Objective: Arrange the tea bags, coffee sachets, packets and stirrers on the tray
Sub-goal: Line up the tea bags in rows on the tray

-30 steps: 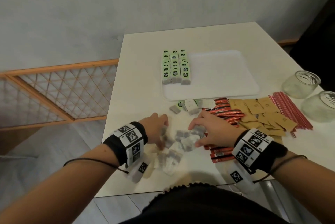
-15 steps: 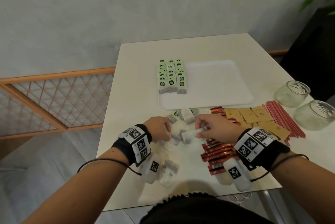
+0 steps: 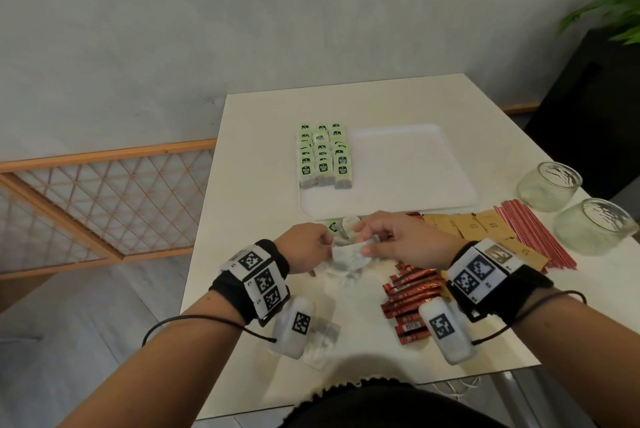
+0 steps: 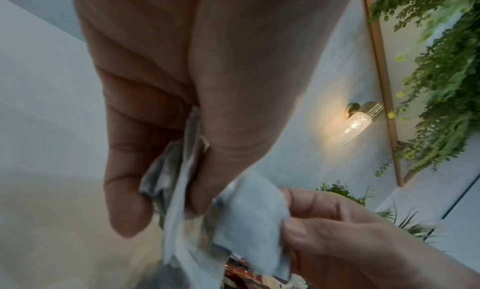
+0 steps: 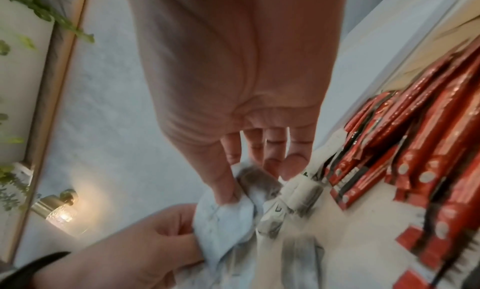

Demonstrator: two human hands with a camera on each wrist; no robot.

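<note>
Both hands hold a bunch of white tea bags (image 3: pixel 347 258) just above the table's near middle. My left hand (image 3: pixel 311 242) pinches the bags (image 4: pixel 182 182) between thumb and fingers. My right hand (image 3: pixel 391 237) pinches one white bag (image 5: pixel 228 203) at its corner. The white tray (image 3: pixel 415 171) lies beyond, with three rows of green-labelled tea bags (image 3: pixel 323 155) on its left side. Red coffee sachets (image 3: pixel 410 296) lie under my right wrist. Brown packets (image 3: pixel 481 225) and red stirrers (image 3: pixel 533 230) lie to the right.
Two glass jars (image 3: pixel 547 185) (image 3: pixel 594 225) stand at the table's right edge. A few loose tea bags (image 3: pixel 320 341) lie under my left wrist, others (image 3: pixel 341 226) just before the tray. A wooden lattice railing (image 3: pixel 104 195) runs left of the table.
Both hands have gathered tea bags from the loose pile and lifted them off the table, moving closer to the tray. The head view has tilted upward.
</note>
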